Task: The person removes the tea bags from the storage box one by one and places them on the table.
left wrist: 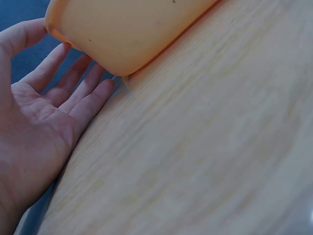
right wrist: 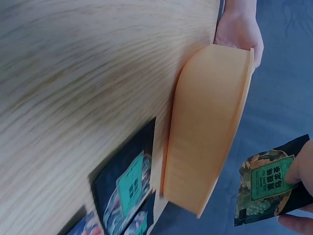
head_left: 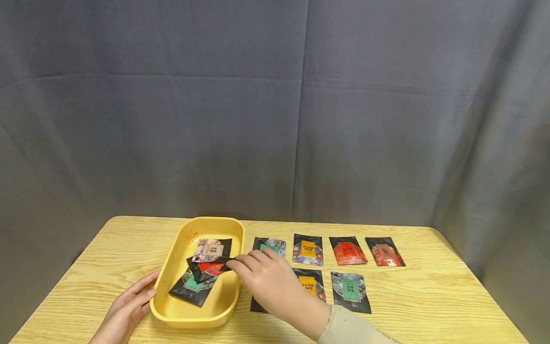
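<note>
Over the yellow tray, my right hand pinches a tea packet by one end. In the right wrist view this packet shows a green label with oolong tea lettering; from the head it appears as a thin dark edge. Inside the tray lie a packet with a pinkish label, one with red and one with a green label, overlapping. My left hand touches the tray's near left corner from outside. Its fingers extend loosely along the wall.
Right of the tray, tea packets lie in two rows: a yellow-label packet, a red one, a brownish-red one and a green one among them. My right hand partly covers several. A grey curtain hangs behind the wooden table.
</note>
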Demonstrator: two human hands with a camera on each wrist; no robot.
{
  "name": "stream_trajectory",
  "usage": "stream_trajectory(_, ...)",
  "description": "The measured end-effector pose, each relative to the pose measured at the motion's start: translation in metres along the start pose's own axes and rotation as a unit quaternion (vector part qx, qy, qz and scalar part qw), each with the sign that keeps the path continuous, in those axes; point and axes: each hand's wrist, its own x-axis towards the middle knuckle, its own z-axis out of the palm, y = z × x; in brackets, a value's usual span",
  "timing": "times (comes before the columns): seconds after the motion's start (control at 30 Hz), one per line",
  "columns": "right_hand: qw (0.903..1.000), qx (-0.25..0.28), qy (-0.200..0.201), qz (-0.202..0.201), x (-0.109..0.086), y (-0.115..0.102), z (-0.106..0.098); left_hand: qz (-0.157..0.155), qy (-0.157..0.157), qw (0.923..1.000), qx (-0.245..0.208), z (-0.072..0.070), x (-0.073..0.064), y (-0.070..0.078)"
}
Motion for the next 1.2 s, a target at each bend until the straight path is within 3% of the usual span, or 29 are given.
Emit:
stream_trajectory(0.23,0.9994,-0.013,0.03,0.008,-0.023,0.015,-0.006,0.023,-0.021,0.9994,-0.013,-0.001,-0.001,-0.001)
stream_trajectory(0.47,0.9994,0.001,0.031,0.017,-0.054,0.028,-0.011,0.013,-0.005,0.9999,-0.007,-0.001,-0.001,-0.001)
stream_trajectory(0.87,0.9993,-0.011,0.021,0.03,-0.102,0.046,-0.018,0.019,-0.007,0.9998,-0.008,0.0,-0.003,-0.001)
stream_trajectory(1.03,0.998,-0.024,0.044,0.038,-0.118,0.052,-0.022,0.009,0.006,0.9999,0.0,0.001,-0.002,0.001)
stream_trajectory(1.2,0.997,-0.034,0.044,0.054,-0.136,0.06,-0.026,0.019,-0.006,0.9998,-0.002,0.001,-0.003,0.002)
